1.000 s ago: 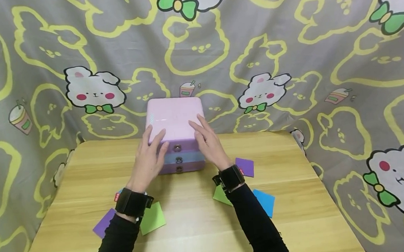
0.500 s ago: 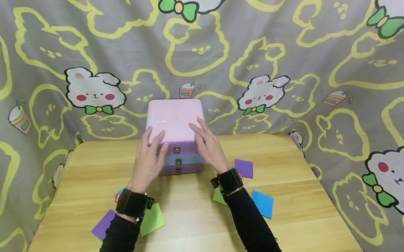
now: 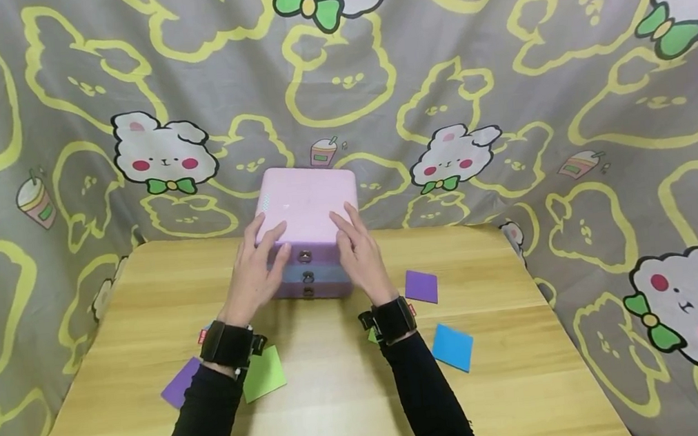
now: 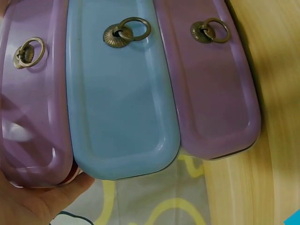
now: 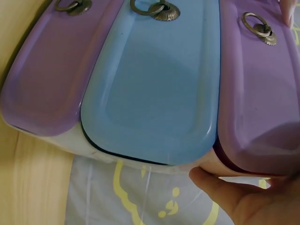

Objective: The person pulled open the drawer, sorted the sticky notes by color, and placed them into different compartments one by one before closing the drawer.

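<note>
A small drawer box with a pink top (image 3: 307, 204) stands at the back of the table. Its front has a purple top drawer (image 5: 260, 89), a blue middle drawer (image 4: 119, 93) and a purple bottom drawer (image 4: 213, 79), each with a bronze ring pull. All the drawers are pushed in. My left hand (image 3: 251, 275) grips the front left corner of the box, fingers spread over the top and round the side. At the front right corner my right hand (image 3: 363, 258) holds it likewise. The wrist views show one digit of each hand against the box's side.
Flat coloured squares lie on the wooden table (image 3: 335, 413): purple (image 3: 179, 384) and green (image 3: 264, 374) at left, purple (image 3: 421, 286) and blue (image 3: 453, 347) at right. Others are partly hidden by my wrists. A patterned grey curtain (image 3: 367, 71) hangs close behind the box.
The box has turned slightly, its back edge swinging to the right. My right wrist has shifted a little left, while both hands stay on the same corners.
</note>
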The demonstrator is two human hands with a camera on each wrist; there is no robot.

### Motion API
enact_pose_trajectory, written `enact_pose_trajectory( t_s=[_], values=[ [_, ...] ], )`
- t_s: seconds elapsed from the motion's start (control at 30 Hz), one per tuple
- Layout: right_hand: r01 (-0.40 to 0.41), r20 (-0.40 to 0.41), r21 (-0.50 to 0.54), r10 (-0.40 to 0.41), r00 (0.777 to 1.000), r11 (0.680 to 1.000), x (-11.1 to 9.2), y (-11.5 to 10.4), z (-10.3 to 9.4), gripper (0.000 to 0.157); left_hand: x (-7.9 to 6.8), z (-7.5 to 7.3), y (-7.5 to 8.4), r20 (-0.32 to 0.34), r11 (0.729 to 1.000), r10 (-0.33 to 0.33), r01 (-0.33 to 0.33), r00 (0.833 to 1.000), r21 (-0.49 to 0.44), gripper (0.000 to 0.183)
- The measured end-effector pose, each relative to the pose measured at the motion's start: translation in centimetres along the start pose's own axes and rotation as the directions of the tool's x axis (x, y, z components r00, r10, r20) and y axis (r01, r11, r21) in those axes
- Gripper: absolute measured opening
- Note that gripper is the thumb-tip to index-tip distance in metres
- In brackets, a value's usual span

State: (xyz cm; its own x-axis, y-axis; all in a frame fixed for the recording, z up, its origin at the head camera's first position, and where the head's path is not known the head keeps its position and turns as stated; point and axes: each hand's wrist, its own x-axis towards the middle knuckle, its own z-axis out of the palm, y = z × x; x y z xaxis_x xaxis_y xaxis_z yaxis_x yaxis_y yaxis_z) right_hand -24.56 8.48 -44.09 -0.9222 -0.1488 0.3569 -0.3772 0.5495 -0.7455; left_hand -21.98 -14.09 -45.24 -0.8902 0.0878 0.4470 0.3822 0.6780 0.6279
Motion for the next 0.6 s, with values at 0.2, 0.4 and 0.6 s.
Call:
enact_pose_trajectory(
  t_s=[0.2, 0.4, 0.6],
  values=[
    [0.003, -0.040, -0.001, -0.003, 0.999, 1.000, 0.12, -0.25, -0.06, 0.044, 0.84, 0.00, -0.03, -0.011, 1.000, 0.009, -0.009, 1.000, -0.013, 0.048],
    [-0.013, -0.035, 0.012, 0.014, 0.999, 1.000, -0.31, -0.42, 0.03, 0.045, 0.74, 0.02, -0.09, -0.009, 1.000, -0.003, 0.003, 1.000, -0.023, 0.047],
    [-0.026, -0.037, 0.009, 0.026, 0.999, 1.000, -0.83, -0.58, 0.46, 0.045, 0.29, 0.06, -0.41, -0.001, 0.999, -0.025, 0.025, 1.000, -0.035, 0.047]
  ],
)
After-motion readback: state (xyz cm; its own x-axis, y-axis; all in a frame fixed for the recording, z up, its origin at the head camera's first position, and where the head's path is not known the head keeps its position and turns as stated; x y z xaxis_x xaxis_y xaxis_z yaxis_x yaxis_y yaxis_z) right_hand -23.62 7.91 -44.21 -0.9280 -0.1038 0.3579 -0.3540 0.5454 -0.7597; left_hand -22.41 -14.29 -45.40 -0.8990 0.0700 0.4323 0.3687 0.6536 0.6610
